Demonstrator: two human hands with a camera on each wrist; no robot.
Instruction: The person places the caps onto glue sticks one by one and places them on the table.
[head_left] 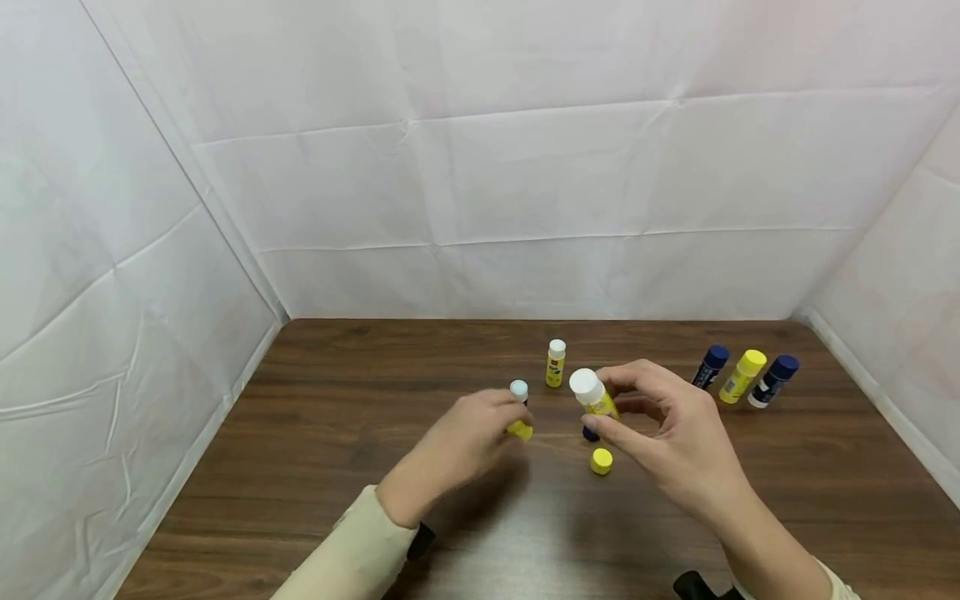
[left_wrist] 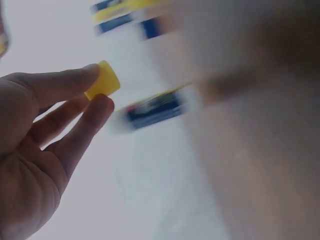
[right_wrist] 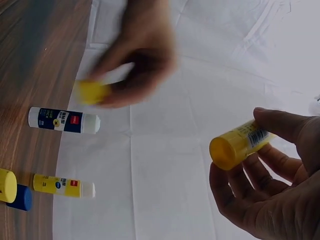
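My left hand (head_left: 465,442) pinches a small yellow cap (left_wrist: 106,81) between thumb and fingers, just above the table. Beside it a navy glue stick (right_wrist: 60,120) stands upright, its pale top showing; in the head view my fingers hide much of it. My right hand (head_left: 675,433) holds a yellow glue stick (right_wrist: 242,142) off the table, tilted, its white end (head_left: 585,385) up. Below that hand are a second yellow cap (head_left: 601,462) and a dark blue cap (head_left: 591,434), partly hidden by my hand. The left wrist view is blurred.
Behind the hands stands another yellow glue stick (head_left: 554,368) with a white top. Three capped glue sticks stand at the right: a navy one (head_left: 709,367), a yellow one (head_left: 741,379) and a navy one with a white base (head_left: 772,382). White cloth walls enclose the brown table (head_left: 360,400).
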